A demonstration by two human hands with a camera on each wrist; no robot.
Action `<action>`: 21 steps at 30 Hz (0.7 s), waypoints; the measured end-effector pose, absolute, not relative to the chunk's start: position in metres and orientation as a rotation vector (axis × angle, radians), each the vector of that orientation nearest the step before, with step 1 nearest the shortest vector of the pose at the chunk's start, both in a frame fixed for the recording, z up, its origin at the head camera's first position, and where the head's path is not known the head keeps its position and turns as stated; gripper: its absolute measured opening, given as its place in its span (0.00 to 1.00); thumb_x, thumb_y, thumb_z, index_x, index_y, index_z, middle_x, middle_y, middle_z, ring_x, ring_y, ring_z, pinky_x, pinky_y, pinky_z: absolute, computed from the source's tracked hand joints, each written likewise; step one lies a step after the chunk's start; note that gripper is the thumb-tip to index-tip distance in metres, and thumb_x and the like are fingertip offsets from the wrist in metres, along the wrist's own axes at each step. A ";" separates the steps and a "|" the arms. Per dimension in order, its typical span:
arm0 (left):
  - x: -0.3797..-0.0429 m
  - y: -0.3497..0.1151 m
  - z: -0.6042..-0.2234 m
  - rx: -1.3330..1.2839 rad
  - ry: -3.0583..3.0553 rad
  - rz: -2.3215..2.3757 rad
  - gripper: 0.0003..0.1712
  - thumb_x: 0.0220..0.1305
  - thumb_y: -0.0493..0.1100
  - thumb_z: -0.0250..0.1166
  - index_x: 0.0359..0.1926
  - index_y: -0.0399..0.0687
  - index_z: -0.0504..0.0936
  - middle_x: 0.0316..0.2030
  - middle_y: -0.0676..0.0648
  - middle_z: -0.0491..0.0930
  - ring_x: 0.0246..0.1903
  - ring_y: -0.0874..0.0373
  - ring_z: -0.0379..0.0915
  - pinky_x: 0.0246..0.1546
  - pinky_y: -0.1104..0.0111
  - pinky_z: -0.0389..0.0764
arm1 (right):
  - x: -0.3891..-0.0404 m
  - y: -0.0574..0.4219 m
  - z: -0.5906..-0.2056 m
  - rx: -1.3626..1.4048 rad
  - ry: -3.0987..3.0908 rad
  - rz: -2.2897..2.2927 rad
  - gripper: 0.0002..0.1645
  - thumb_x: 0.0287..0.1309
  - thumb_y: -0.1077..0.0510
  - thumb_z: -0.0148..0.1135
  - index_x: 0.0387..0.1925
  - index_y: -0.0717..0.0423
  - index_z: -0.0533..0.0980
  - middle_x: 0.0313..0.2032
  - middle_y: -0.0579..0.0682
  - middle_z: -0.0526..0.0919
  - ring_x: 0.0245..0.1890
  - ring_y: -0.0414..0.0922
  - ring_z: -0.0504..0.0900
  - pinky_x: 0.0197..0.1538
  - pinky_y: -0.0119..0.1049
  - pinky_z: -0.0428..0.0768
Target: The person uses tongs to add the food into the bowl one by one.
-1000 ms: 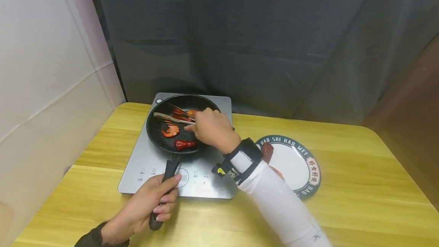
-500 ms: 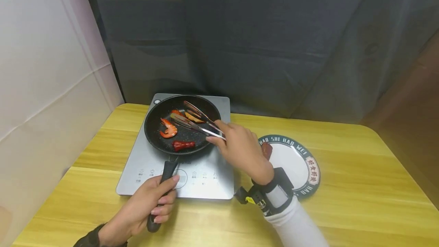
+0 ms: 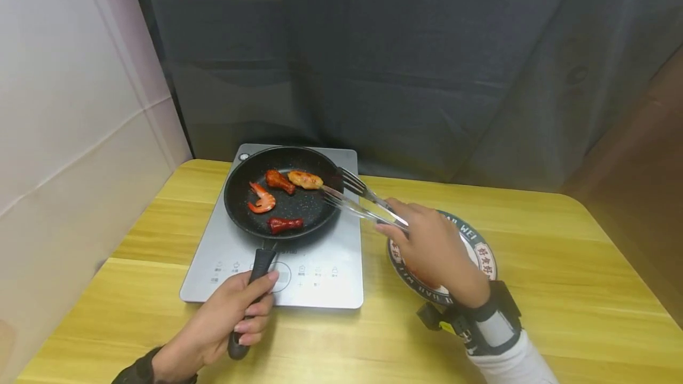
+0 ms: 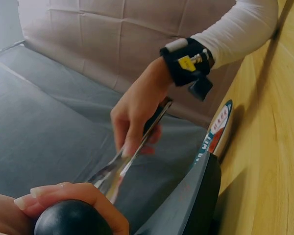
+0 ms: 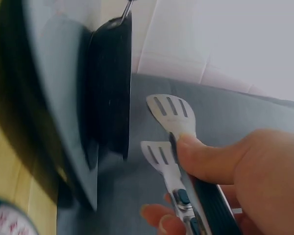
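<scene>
My left hand grips the black handle of a frying pan. Inside the pan lie a shrimp, a small drumstick, a dark red drumstick and a golden wing-like piece. Metal tongs are in my right hand, thumb on one arm and fingers on the other. Their slotted tips are spread, with nothing between them in the right wrist view. In the head view those tips overlap the pan's right rim, close to the golden piece.
Under the pan is a flat silver induction cooker. A green-rimmed white plate stands to its right, partly hidden by my right hand, with some reddish food showing. A dark curtain hangs behind the wooden table.
My right hand has drawn back rightward out of the pan with the tongs, over the plate. Both drumsticks and the golden piece now show fully. My left hand stays on the handle.
</scene>
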State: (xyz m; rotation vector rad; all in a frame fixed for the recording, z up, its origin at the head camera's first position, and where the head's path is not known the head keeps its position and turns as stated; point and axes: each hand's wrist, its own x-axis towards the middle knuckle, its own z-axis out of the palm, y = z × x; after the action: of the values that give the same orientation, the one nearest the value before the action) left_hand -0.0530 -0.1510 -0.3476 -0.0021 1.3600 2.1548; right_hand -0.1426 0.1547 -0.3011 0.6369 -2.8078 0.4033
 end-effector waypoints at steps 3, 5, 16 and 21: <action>-0.053 -0.151 -0.347 0.005 1.356 2.154 0.19 0.73 0.50 0.52 0.38 0.42 0.54 0.18 0.56 0.56 0.11 0.69 0.51 0.09 0.79 0.59 | -0.139 0.174 -0.303 0.626 -2.826 0.361 0.31 0.60 0.43 0.63 0.59 0.55 0.74 0.31 0.49 0.81 0.27 0.45 0.76 0.28 0.42 0.78; -0.053 -0.151 -0.347 0.003 1.355 2.154 0.20 0.73 0.50 0.52 0.38 0.42 0.54 0.18 0.56 0.56 0.11 0.69 0.51 0.09 0.79 0.59 | -0.137 0.185 -0.305 0.607 -2.847 0.341 0.29 0.59 0.43 0.64 0.56 0.55 0.75 0.27 0.47 0.79 0.25 0.45 0.74 0.25 0.41 0.75; -0.054 -0.152 -0.347 0.022 1.381 2.146 0.19 0.74 0.50 0.52 0.40 0.41 0.54 0.18 0.56 0.56 0.11 0.69 0.51 0.10 0.79 0.59 | -0.112 0.232 -0.314 0.529 -2.972 0.212 0.28 0.56 0.43 0.67 0.50 0.60 0.78 0.24 0.50 0.80 0.22 0.45 0.74 0.23 0.44 0.74; -0.054 -0.152 -0.348 0.025 1.374 2.151 0.19 0.73 0.50 0.52 0.40 0.41 0.54 0.18 0.56 0.56 0.11 0.69 0.52 0.10 0.79 0.59 | -0.097 0.253 -0.321 0.489 -3.042 0.209 0.30 0.56 0.39 0.65 0.47 0.59 0.79 0.22 0.45 0.77 0.21 0.43 0.70 0.22 0.42 0.71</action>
State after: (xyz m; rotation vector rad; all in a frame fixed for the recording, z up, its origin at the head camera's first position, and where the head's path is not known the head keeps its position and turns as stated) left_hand -0.0539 -0.1518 -0.3481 0.0248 1.3743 2.1508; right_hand -0.0969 0.2528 -0.3211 0.4891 -3.0417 0.2085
